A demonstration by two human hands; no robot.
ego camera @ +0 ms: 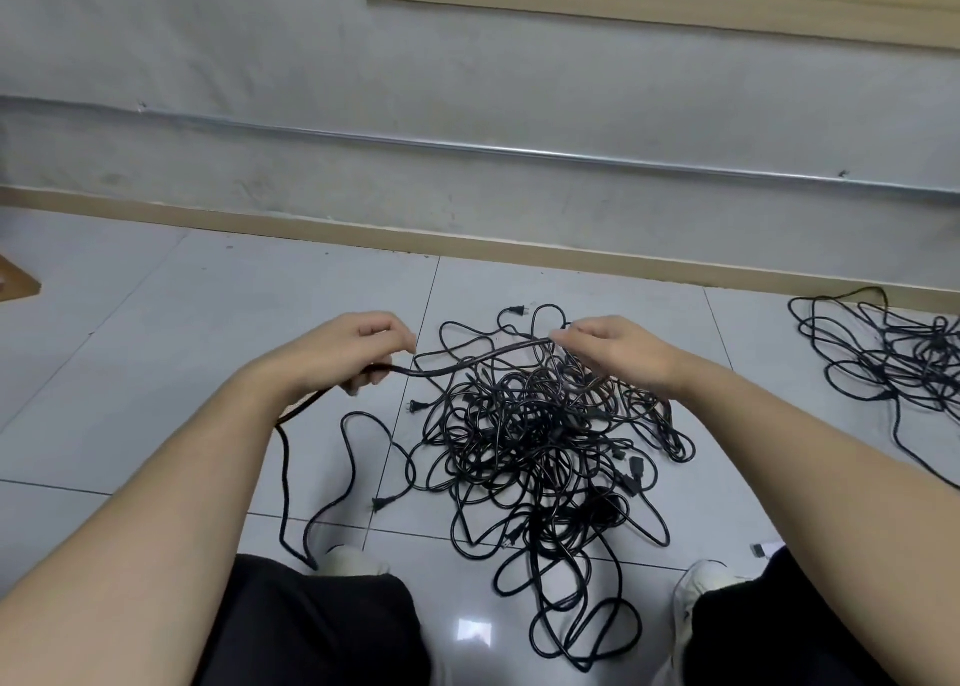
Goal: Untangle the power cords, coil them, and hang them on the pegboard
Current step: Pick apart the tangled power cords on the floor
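A thick black power cord [467,362] stretches taut between the 2 hands, above a dense tangle of thin black cords [545,436] on the tiled floor [156,322]. The left hand [358,353] has its fingers curled around the cord, which trails below the wrist to the floor. The right hand [608,347] pinches its other end at the fingertips. A 2nd, looser tangle [893,358] lies well to the right of the right hand. 2 pale shoes [696,592] flank the pile.
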